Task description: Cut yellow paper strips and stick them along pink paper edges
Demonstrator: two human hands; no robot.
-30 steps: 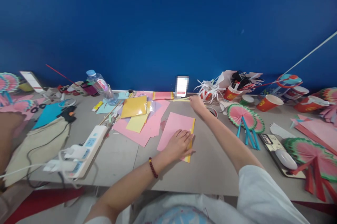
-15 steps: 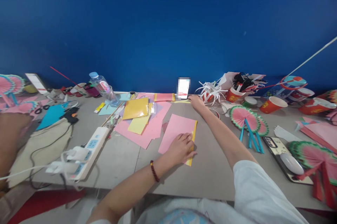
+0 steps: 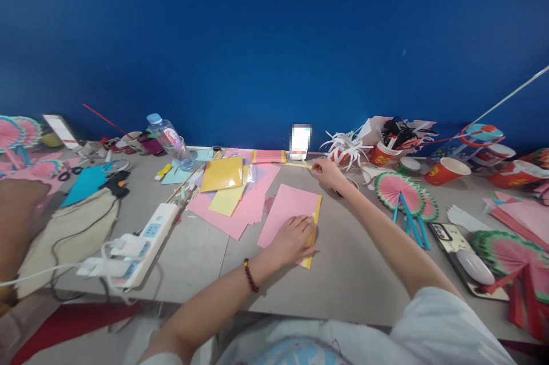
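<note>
My left hand (image 3: 293,238) lies flat with fingers spread on a pink paper sheet (image 3: 288,210) that has a yellow strip (image 3: 314,226) along its right edge. Farther back, my right hand (image 3: 326,173) pinches the end of a thin yellow paper strip (image 3: 295,165), lifted a little off the table near a phone (image 3: 299,142) that leans against the blue wall.
A pile of pink and yellow sheets (image 3: 234,193) lies left of the pink sheet. A power strip (image 3: 136,245) and cables sit at the front left, a water bottle (image 3: 168,139) at the back. Paper fans (image 3: 403,193), red cups (image 3: 445,170) and a mouse (image 3: 474,259) fill the right side.
My right hand has drawn back from beside the phone toward me, now holding the thin yellow strip. My left hand has stayed on the pink sheet.
</note>
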